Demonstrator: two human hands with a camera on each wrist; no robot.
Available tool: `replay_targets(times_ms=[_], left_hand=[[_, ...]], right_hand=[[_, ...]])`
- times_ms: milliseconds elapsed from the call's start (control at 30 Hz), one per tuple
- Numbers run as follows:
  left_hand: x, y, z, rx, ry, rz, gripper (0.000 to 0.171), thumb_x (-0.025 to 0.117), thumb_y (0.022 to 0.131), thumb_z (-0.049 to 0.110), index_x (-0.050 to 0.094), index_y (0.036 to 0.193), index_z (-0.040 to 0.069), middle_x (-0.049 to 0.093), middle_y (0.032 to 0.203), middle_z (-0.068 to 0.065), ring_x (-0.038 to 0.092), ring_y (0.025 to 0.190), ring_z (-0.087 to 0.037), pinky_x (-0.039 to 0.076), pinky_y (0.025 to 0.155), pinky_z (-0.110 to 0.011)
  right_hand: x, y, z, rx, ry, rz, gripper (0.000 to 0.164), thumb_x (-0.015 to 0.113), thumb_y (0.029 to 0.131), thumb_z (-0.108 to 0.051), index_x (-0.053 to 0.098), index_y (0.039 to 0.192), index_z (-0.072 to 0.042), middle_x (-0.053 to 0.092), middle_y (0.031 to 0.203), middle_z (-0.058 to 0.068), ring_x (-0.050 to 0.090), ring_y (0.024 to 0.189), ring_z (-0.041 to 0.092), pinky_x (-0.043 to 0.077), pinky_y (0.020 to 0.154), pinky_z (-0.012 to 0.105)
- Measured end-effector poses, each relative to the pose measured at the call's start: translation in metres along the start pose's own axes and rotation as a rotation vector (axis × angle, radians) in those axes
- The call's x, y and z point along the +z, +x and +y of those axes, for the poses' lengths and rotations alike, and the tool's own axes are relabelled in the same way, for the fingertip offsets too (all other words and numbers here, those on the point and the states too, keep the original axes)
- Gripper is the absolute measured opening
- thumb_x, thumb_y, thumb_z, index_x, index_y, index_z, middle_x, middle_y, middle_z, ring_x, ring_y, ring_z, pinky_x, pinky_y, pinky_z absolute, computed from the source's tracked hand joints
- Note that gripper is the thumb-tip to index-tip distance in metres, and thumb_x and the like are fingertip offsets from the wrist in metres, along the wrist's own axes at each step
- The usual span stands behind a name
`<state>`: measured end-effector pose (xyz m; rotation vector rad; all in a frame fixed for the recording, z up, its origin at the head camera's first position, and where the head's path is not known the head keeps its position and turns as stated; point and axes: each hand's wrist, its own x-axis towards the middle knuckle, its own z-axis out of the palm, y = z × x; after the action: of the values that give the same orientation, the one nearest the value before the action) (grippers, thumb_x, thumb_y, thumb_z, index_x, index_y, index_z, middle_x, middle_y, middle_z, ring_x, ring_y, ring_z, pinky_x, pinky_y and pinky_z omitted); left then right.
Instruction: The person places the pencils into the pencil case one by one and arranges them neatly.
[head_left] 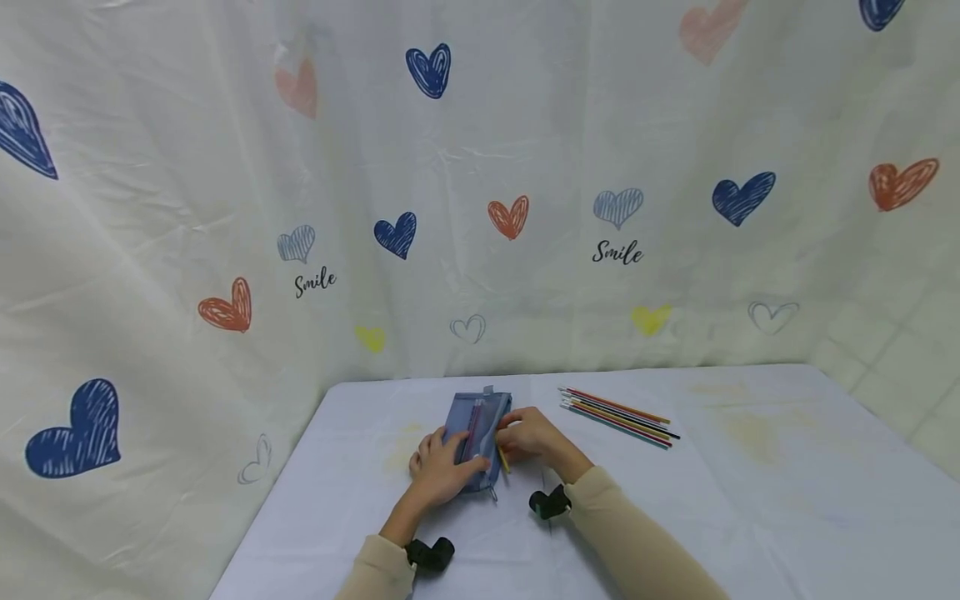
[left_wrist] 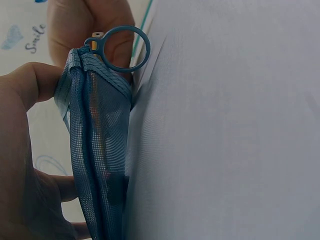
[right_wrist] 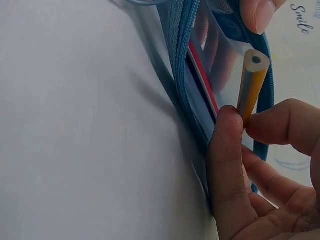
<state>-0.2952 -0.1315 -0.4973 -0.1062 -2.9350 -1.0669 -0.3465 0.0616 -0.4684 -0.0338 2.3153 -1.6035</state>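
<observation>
A blue mesh pencil case (head_left: 492,408) lies on the white table with its zip side facing the person. My left hand (head_left: 438,471) spreads over it and grips it, thumb by the near right corner. Between thumb and fingers, my right hand (head_left: 531,433) pinches a yellow pencil (right_wrist: 253,82) at the unzipped opening. The pencil's blunt end points outward; its far part is hidden by the hand and case. Inside the case, a red-and-white striped pencil (right_wrist: 202,75) shows. A round zip pull (left_wrist: 146,48) hangs at one end of the zip.
Several coloured pencils (head_left: 622,417) lie side by side to the right of the case. A pale sheet (head_left: 540,167) printed with hearts hangs behind the table's far edge. Dark wrist cameras (head_left: 431,554) sit at both sleeves.
</observation>
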Motion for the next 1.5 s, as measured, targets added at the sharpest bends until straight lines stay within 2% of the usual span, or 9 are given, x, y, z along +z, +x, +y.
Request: replay_targets(times_ms=[300, 633, 933, 1033, 1233, 1367, 1500], left_hand=[[0.0, -0.003, 0.001, 0.003, -0.012, 0.004, 0.078, 0.069, 0.083, 0.059, 0.056, 0.146, 0.016, 0.03, 0.162, -0.023, 0.022, 0.147, -0.047, 0.013, 0.111, -0.073], [-0.001, -0.002, 0.001, 0.013, -0.002, 0.004, 0.078, 0.067, 0.083, 0.062, 0.056, 0.146, 0.018, 0.03, 0.162, -0.023, 0.022, 0.147, -0.046, 0.013, 0.112, -0.073], [-0.001, -0.002, 0.001, 0.009, -0.024, 0.009, 0.079, 0.069, 0.082, 0.059, 0.055, 0.146, 0.016, 0.03, 0.162, -0.023, 0.022, 0.147, -0.046, 0.013, 0.112, -0.072], [0.0, -0.001, 0.0, 0.01, -0.02, 0.008, 0.08, 0.069, 0.081, 0.06, 0.055, 0.146, 0.016, 0.03, 0.162, -0.023, 0.022, 0.148, -0.046, 0.012, 0.112, -0.072], [0.0, -0.001, 0.001, 0.009, -0.011, 0.008, 0.079, 0.069, 0.082, 0.06, 0.055, 0.146, 0.016, 0.03, 0.162, -0.023, 0.022, 0.148, -0.046, 0.012, 0.113, -0.072], [-0.001, -0.001, 0.002, 0.022, -0.021, 0.01, 0.075, 0.07, 0.083, 0.057, 0.057, 0.144, 0.015, 0.031, 0.161, -0.024, 0.023, 0.148, -0.048, 0.012, 0.111, -0.074], [-0.001, -0.001, 0.0, 0.022, -0.017, 0.007, 0.073, 0.069, 0.084, 0.057, 0.057, 0.145, 0.018, 0.03, 0.163, -0.022, 0.021, 0.149, -0.046, 0.011, 0.112, -0.073]], right_hand=[[0.008, 0.001, 0.0, 0.02, 0.051, -0.005, 0.043, 0.068, 0.086, -0.001, 0.063, 0.128, 0.005, 0.071, 0.093, 0.013, 0.069, 0.077, 0.017, 0.061, 0.066, 0.03], [0.015, 0.001, 0.0, 0.021, 0.094, 0.027, 0.038, 0.066, 0.087, 0.002, 0.062, 0.124, 0.006, 0.069, 0.086, 0.01, 0.065, 0.07, 0.014, 0.06, 0.065, 0.028], [0.02, 0.003, 0.003, 0.028, 0.208, 0.019, 0.029, 0.065, 0.089, 0.007, 0.06, 0.118, 0.006, 0.066, 0.074, 0.008, 0.065, 0.059, 0.01, 0.058, 0.059, 0.023], [0.018, 0.002, 0.004, 0.038, 0.202, 0.024, 0.029, 0.067, 0.09, 0.005, 0.061, 0.119, 0.006, 0.066, 0.074, 0.008, 0.065, 0.06, 0.01, 0.058, 0.059, 0.022], [0.0, -0.005, 0.005, 0.017, 0.122, 0.006, 0.032, 0.069, 0.09, 0.001, 0.065, 0.121, 0.003, 0.068, 0.078, 0.009, 0.064, 0.061, 0.011, 0.057, 0.06, 0.025], [-0.022, -0.014, 0.009, -0.036, 0.036, 0.012, 0.029, 0.068, 0.092, -0.004, 0.067, 0.12, 0.002, 0.071, 0.081, 0.01, 0.065, 0.065, 0.014, 0.057, 0.063, 0.028], [-0.051, -0.025, 0.016, -0.071, -0.053, 0.045, 0.03, 0.069, 0.092, -0.008, 0.066, 0.12, 0.001, 0.072, 0.089, 0.01, 0.068, 0.071, 0.016, 0.06, 0.069, 0.031]])
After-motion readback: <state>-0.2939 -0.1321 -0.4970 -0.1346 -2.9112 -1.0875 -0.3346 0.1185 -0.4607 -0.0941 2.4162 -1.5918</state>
